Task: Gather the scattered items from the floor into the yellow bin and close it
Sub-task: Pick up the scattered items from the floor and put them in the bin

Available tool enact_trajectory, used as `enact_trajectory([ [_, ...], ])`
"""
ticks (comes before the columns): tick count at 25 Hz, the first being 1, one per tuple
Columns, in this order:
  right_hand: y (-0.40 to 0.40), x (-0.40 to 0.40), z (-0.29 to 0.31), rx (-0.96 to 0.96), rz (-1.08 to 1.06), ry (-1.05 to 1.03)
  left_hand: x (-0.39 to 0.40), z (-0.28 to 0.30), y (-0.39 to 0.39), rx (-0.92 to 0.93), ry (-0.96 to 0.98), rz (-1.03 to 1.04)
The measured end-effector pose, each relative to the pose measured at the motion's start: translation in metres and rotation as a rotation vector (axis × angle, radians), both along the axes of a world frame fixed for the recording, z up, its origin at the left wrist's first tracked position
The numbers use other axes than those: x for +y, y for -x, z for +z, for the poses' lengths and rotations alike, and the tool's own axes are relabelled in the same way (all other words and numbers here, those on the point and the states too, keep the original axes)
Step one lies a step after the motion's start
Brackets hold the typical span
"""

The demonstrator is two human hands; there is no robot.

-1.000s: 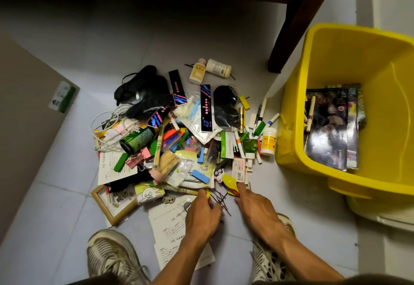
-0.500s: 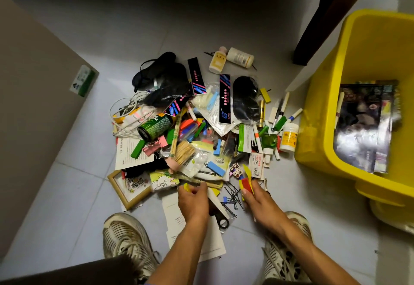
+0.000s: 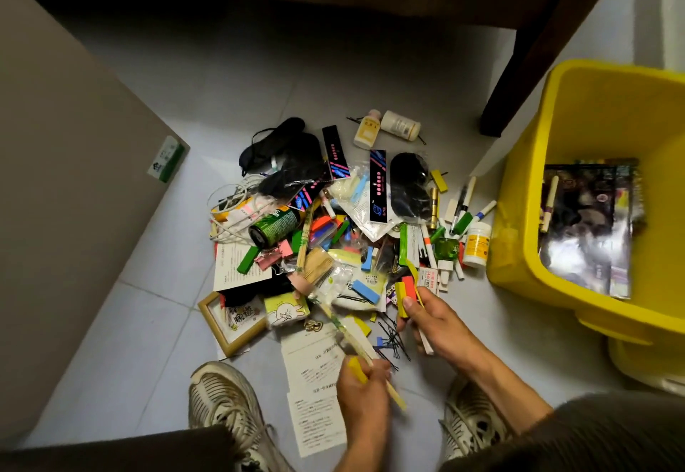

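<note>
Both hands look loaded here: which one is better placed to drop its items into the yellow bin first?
Probably the right hand. It grips small yellow and red-orange blocks and is the hand on the side of the open yellow plastic bin. The left hand, holding a long pale stick, would have to reach across.

A long pale stick (image 3: pixel 346 338) and a small yellow piece are gripped in the left hand (image 3: pixel 361 384) above the printed sheets (image 3: pixel 311 367). Red and yellow blocks (image 3: pixel 404 291) are pinched in the right hand (image 3: pixel 433 323) beside scattered hairpins (image 3: pixel 394 342). The yellow bin (image 3: pixel 526 249) is seen open at the right, with glossy packets (image 3: pixel 589 227) inside.
</note>
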State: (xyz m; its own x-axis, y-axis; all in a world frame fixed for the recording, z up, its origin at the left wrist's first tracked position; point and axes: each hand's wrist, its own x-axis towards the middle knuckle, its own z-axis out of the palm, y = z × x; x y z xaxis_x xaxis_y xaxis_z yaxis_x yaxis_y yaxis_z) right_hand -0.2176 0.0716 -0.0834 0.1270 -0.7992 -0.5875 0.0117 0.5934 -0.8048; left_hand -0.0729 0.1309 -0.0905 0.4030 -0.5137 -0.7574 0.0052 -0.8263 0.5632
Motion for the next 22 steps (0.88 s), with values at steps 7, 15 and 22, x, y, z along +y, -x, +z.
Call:
enact_trajectory([
  [7,0.051,0.007,0.079,-0.192,-0.423,-0.013,-0.033,0.082,0.045,0.131,0.246,-0.539],
  [15,0.151,-0.004,0.150,0.053,-0.861,-0.038,-0.125,0.158,0.174,0.411,0.296,-0.901],
  [22,0.156,-0.028,0.151,-0.340,-1.020,-0.014,-0.137,0.139,0.124,0.574,0.239,-0.532],
])
